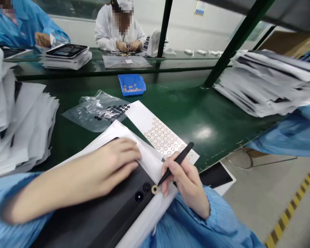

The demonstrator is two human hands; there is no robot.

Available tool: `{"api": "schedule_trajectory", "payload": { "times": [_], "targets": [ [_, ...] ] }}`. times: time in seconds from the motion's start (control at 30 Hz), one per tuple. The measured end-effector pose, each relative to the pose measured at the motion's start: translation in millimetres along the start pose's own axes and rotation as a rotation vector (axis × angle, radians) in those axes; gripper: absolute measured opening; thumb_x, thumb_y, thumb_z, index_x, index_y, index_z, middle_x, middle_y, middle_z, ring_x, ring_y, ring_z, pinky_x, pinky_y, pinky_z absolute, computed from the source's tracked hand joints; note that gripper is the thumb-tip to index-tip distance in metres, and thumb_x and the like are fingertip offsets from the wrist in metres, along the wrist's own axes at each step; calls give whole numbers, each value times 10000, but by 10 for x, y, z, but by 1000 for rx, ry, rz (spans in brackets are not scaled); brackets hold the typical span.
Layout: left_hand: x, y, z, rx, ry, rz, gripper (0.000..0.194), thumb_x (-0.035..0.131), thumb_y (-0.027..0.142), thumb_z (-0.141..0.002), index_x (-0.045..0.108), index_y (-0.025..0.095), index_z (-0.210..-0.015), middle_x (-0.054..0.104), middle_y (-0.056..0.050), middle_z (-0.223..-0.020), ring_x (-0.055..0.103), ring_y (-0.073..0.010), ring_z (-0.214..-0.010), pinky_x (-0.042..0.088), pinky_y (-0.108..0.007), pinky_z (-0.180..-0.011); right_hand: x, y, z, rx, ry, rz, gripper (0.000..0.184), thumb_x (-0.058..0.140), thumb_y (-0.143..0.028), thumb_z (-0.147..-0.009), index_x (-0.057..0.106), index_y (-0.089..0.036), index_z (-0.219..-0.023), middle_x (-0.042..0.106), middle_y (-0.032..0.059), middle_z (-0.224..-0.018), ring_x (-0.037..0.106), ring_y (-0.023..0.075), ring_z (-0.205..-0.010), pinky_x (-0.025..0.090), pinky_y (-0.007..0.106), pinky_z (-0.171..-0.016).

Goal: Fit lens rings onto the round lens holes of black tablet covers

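My right hand point(184, 181) is closed around black tweezers point(179, 159). At their tip is a small tan ring point(154, 189), by the corner edge of a dark flat panel point(93, 215). Beside the ring the panel has two round black openings point(142, 192). My left hand point(119, 165) lies flat across the panel's upper part with its fingers stretched out, holding nothing. White wrapping point(129, 136) is spread under and around the panel. Just beyond, a white sheet point(138, 112) carries rows of tan rings point(162, 136).
A clear plastic bag point(88, 112) with black rings lies behind the panel. Farther back sits a blue tray point(133, 79) of small tan parts. Wrapped stacks stand at left point(28, 127) and right point(263, 82). A green post point(237, 44) rises at right. Two people work across the bench.
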State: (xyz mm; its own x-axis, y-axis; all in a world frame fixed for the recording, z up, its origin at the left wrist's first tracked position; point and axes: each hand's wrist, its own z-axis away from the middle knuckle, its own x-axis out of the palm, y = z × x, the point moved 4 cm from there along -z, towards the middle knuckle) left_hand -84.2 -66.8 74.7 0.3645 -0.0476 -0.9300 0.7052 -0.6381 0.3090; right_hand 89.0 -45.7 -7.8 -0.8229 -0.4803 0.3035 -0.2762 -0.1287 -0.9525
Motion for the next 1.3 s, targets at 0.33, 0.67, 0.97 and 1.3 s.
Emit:
{"api": "schedule_trajectory", "payload": {
  "times": [0.33, 0.67, 0.97, 1.3],
  "targets": [
    [302, 459, 368, 24, 47, -93, 338, 369, 96, -925, 680, 183, -1026, 666, -75, -982, 587, -198, -1018, 448, -344, -1002, 89, 37, 56, -90, 163, 30, 274, 546, -413, -906, 520, -178, -769, 573, -37, -484, 520, 71, -349, 427, 124, -314],
    [284, 465, 352, 7, 66, -101, 374, 316, 159, -980, 685, 184, -1028, 663, -77, -966, 576, -195, -993, 439, -330, -978, 122, -9, 73, -116, 162, 170, 306, 526, -432, -911, 514, -170, -752, 548, -48, -447, 471, 58, -301, 405, 135, -314],
    [288, 471, 343, 29, 28, -126, 394, 303, 121, -965, 690, 167, -1026, 667, -87, -970, 578, -209, -986, 454, -342, -954, 115, -12, 79, -109, 152, 192, 287, 516, -406, -921, 512, -170, -757, 542, -52, -462, 469, 50, -316, 400, 131, -330],
    [265, 461, 338, 27, 22, -120, 350, 374, 79, -912, 692, 167, -1029, 665, -84, -970, 593, -194, -951, 458, -344, -979, 120, -42, 91, -126, 159, 236, 272, 507, -390, -925, 511, -171, -764, 544, -49, -464, 472, 61, -315, 409, 150, -329]
  ]
}}
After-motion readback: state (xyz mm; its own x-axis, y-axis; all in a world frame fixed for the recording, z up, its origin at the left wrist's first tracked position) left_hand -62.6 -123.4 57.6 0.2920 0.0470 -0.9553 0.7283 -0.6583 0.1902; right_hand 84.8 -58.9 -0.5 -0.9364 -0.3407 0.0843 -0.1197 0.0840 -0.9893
